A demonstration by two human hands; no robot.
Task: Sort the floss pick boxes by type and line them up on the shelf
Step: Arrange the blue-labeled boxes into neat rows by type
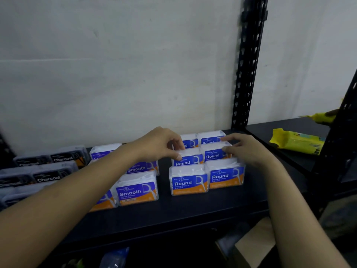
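Three types stood grouped on the shelf [193,213]; left hand [160,144] and right hand [249,149] pinched middle-row Round boxes [188,159], final straightening apparently remaining.

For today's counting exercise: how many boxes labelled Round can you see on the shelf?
6, in two columns: front pair and, middle pair and under the hands, back pair and by the wall. None seem hidden.

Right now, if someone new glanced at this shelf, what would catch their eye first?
Probably the two hands meeting mid-shelf: the left hand and right hand rest on the middle row of blue-and-orange Round boxes. Left of those sit matching Smooth boxes, then dark Charcoal boxes. A yellow packet lies far right.
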